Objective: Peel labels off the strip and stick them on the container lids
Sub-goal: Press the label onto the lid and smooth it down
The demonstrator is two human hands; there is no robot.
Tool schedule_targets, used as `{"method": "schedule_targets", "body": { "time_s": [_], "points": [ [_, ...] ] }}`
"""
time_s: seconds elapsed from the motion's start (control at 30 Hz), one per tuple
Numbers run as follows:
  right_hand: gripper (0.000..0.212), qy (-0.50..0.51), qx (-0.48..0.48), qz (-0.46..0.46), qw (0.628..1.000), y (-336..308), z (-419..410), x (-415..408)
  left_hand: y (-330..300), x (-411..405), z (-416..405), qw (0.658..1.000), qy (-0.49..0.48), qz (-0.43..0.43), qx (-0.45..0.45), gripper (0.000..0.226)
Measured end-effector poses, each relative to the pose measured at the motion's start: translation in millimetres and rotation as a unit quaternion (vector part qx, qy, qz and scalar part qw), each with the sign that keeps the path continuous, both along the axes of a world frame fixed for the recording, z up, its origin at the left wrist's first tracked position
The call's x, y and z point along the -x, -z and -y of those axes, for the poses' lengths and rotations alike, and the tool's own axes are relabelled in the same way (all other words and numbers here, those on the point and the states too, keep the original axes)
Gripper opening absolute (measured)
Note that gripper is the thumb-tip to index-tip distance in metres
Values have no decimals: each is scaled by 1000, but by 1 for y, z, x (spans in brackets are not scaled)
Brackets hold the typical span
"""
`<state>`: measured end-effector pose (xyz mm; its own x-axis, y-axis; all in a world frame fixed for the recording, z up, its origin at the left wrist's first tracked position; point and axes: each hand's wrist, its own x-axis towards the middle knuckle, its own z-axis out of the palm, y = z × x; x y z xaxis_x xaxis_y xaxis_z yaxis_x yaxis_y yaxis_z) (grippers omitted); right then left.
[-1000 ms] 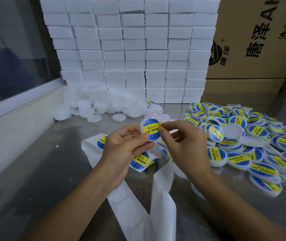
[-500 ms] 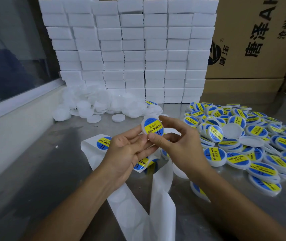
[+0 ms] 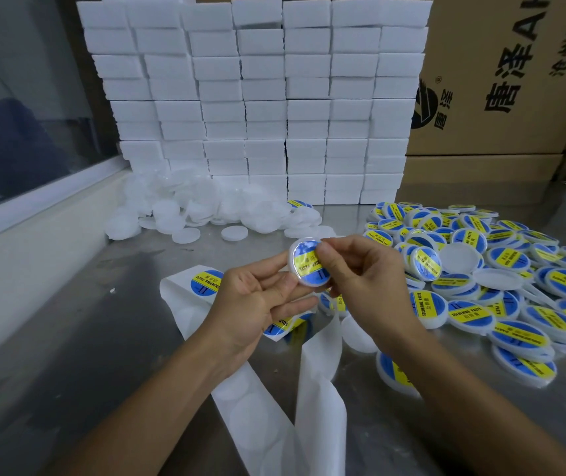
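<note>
Two hands, left hand (image 3: 250, 300) and right hand (image 3: 367, 283), hold a labelled round lid (image 3: 307, 266) above a steel desk (image 3: 68, 338).

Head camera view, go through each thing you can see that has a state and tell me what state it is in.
Held lid: labelled, pinched between both hands above the table.
Left hand: grips the lid's left edge.
Right hand: thumb presses on the label.
Label strip: partly peeled, one label showing at its far end.
Labelled lids: piled at right.
Plain lids: unlabelled, heaped by the white boxes.
</note>
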<state>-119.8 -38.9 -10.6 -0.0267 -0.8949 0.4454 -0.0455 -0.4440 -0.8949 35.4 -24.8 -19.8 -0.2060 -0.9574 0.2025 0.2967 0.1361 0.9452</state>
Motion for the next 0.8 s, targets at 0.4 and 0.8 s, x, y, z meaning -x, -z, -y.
{"method": "schedule_targets", "body": {
  "time_s": [0.4, 0.8],
  "points": [
    [29, 10, -5, -2, 1000, 2, 2, 2, -1, -5, 0, 998, 10, 67, 18, 34],
    [41, 69, 20, -69, 995, 1, -3, 1, -1, -2, -2, 985, -70, 146, 65, 36]
  ]
}}
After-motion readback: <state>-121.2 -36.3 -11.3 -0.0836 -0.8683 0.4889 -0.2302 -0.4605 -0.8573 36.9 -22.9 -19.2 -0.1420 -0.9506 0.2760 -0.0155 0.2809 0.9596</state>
